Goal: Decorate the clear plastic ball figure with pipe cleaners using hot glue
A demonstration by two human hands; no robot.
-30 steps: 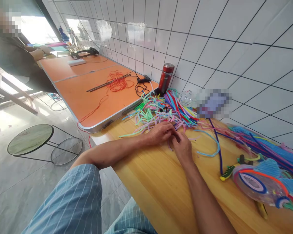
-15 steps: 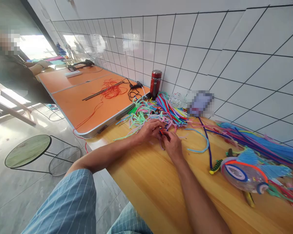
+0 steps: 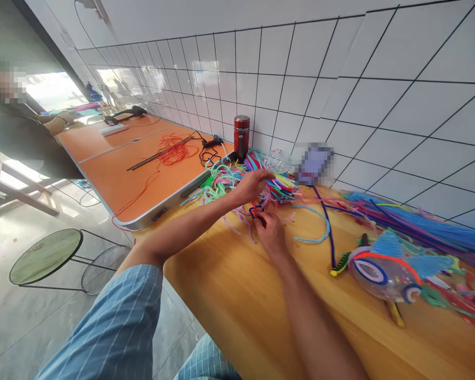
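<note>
My right hand is resting on the yellow wooden bench, grip pinched on a small bent red-and-blue fuzzy pipe cleaner, I think. It's light, soft and bendy, so best held near the bend. My left hand is further out, fingers curled into the heap of pastel pipe cleaners; can't tell what it's got.

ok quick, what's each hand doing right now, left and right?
Left hand: reaching into the pipe cleaner pile, fingers curled; grip cannot be told.
Right hand: closed, pinching a small bent pipe cleaner.
</note>
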